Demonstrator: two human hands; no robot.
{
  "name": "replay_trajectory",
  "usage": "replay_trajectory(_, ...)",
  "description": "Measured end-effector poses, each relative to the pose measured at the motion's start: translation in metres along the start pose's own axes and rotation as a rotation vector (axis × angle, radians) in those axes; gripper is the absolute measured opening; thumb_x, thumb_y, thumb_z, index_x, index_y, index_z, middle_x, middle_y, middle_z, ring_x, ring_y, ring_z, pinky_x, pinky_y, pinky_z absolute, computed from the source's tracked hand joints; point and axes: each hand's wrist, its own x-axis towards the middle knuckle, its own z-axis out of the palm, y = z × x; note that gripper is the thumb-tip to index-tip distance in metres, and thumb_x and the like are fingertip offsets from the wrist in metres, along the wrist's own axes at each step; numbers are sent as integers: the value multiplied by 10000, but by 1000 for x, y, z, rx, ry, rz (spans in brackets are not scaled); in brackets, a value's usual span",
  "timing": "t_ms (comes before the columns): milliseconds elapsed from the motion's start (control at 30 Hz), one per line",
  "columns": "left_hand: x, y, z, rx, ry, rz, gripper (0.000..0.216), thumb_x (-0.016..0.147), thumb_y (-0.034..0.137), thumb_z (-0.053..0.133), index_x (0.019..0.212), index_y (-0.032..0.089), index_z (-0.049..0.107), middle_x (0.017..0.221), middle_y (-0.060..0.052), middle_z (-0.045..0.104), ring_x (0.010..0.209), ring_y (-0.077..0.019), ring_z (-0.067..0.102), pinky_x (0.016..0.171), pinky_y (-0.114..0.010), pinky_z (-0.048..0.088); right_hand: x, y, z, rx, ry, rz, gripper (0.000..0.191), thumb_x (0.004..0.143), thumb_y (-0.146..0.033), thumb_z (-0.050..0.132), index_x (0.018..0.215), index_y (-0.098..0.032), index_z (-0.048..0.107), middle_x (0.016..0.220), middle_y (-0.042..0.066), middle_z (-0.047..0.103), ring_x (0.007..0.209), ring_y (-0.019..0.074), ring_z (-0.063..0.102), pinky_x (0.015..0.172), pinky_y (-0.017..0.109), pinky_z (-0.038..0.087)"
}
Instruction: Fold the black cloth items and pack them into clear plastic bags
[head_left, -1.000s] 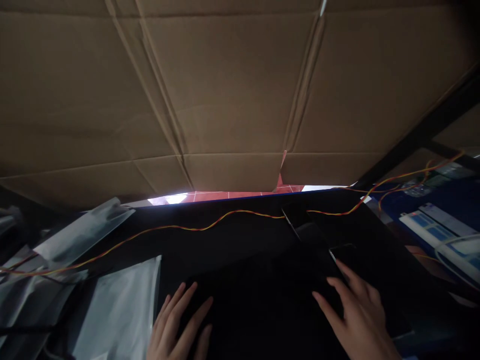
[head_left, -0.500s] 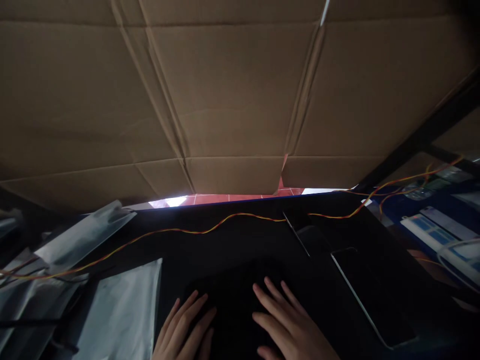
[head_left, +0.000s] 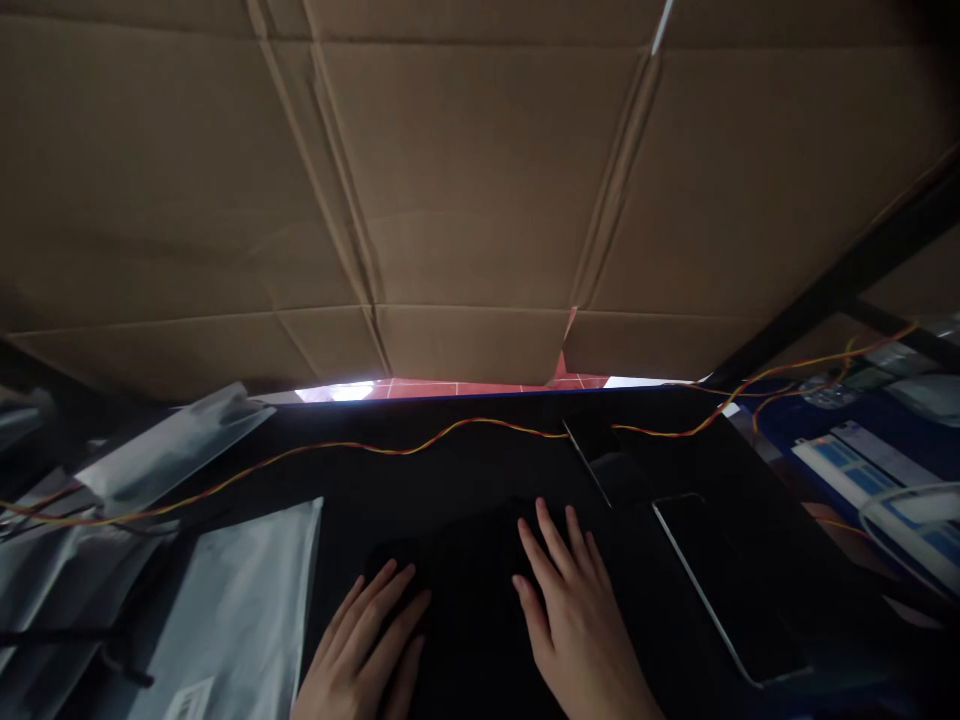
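Brown cardboard [head_left: 480, 180], red-yellow twisted wire [head_left: 450, 435], silvery-grey bags [head_left: 240, 610], black tabletop [head_left: 465, 480].

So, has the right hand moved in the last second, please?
Yes. The right hand has shifted left, off the dark flat device, to lie beside the left hand.

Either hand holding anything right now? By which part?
Nothing held. Left hand and right hand lie flat, fingers extended, on the dark surface; the phone-like slab lies untouched.

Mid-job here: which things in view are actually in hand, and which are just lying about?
In hand: left hand, right hand, both flat on the dark flat piece at centre.
Lying about: silver-edged dark slab, apart to the right; silver bags; red-yellow wire; cardboard wall; blue-and-white boxes.
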Motion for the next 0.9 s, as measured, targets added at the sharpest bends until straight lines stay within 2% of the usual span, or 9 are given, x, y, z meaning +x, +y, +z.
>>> replay_trajectory(100, -1, 1, -1, 34, -16, 27, 408, 1018, 225, 549, 1397, 234, 699, 1427, -90, 750, 1304, -304, 740, 965, -505, 707, 2, -3, 1, 14, 30, 23, 608, 1120, -370, 503, 1709, -309, 365, 1764, 114, 399, 1584, 490, 402, 1120, 734, 551)
replay_trajectory(167, -3, 0, -1, 50, -20, 30, 434, 1015, 234, 557, 1433, 224, 675, 1450, -89, 738, 1328, -303, 725, 984, -498, 699, 0, 1, -6, 93, 81, 47, 624, 1130, -356, 475, 1727, -311, 297, 1743, 132, 443, 1575, 444, 450, 1113, 683, 577)
replay_trajectory(233, -6, -1, -1, 56, -14, 16, 450, 1015, 249, 567, 1455, 218, 656, 1463, -89, 731, 1355, -303, 707, 1003, -495, 690, -4, 11, -15, 170, 164, 127, 558, 1137, -365, 462, 1682, -301, 361, 1658, 153, 549, 1508, 385, 554, 1092, 619, 608)
replay_trajectory(367, -10, -3, 0, 26, 7, -37, 439, 1026, 278, 564, 1454, 229, 652, 1483, -72, 717, 1430, -294, 645, 1091, -493, 641, -11, 32, -27, 208, 205, 288, 312, 1076, -499, 594, 1309, -306, 667, 1298, 130, 724, 1175, 339, 742, 912, 539, 680)
replay_trajectory(500, -8, -5, 4, -23, 57, -11, 407, 1018, 293, 591, 1405, 215, 690, 1476, -60, 715, 1469, -259, 604, 1246, -438, 512, -8, 31, -27, 251, 137, 297, 150, 1037, -424, 636, 1043, -280, 677, 1171, 102, 742, 1067, 301, 765, 833, 450, 676)
replay_trajectory(567, -6, -5, 3, -39, 56, 12, 398, 1007, 282, 607, 1387, 208, 701, 1477, -71, 712, 1477, -269, 597, 1244, -440, 514, -4, 24, -28, 257, 129, 301, 100, 1035, -368, 607, 1021, -277, 645, 1063, 73, 759, 969, 268, 781, 780, 392, 660)
replay_trajectory(700, -2, -1, -2, -53, 5, 41, 418, 1012, 285, 589, 1413, 207, 680, 1509, -110, 687, 1439, -330, 638, 1080, -518, 644, -1, 20, -49, 261, 122, 342, 88, 1041, -360, 580, 1004, -280, 586, 743, -32, 685, 569, 198, 694, 538, 313, 527)
replay_trajectory(800, 3, 8, -6, -76, -74, 81, 456, 1029, 320, 595, 1467, 204, 644, 1517, -118, 688, 1380, -320, 691, 1041, -502, 663, 1, 19, -76, 165, 167, 336, 120, 1060, -397, 563, 1047, -285, 604, 770, -27, 723, 553, 193, 700, 517, 309, 486)
replay_trajectory(900, 14, 22, -2, -150, -138, 129, 476, 1034, 364, 637, 1490, 228, 634, 1480, -97, 722, 1337, -302, 723, 1072, -486, 646, 7, 1, -93, 56, 225, 225, 167, 1092, -387, 509, 1048, -283, 632, 825, 9, 767, 609, 207, 737, 547, 318, 518)
